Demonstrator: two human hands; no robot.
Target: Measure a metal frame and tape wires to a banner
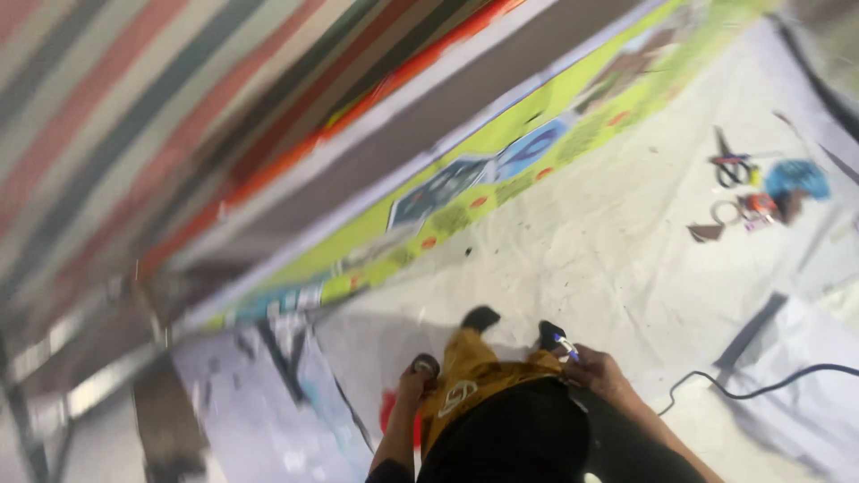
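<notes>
We look straight down our own body, standing on a pale, creased drop sheet speckled with dark flecks. At about seven o'clock in the view, our left hand hangs at hip level with its fingers curled around a small dark round thing, perhaps a cap or knob; the blur keeps us from telling more, but the hand is closed on it. At about five o'clock, our right hand is clamped on a slim pen-like tool, blue and white, its tip pointing up toward twelve o'clock and away from our mustard-yellow trousers, which we judge keeps the working end off the cloth. The tool looks thin, short and light, held near its rear end, just beside our right shoe. Both dark shoes sit side by side on the sheet. Along the wall, running from eight o'clock up to one o'clock, lies a lime-green banner with blue and orange patches, laid flat at the sheet's edge. Well apart, at two o'clock, scissors, a roll of tape and a blue object rest together on the sheet, out of our footpath. A black cable snakes in from four o'clock toward our legs.
</notes>
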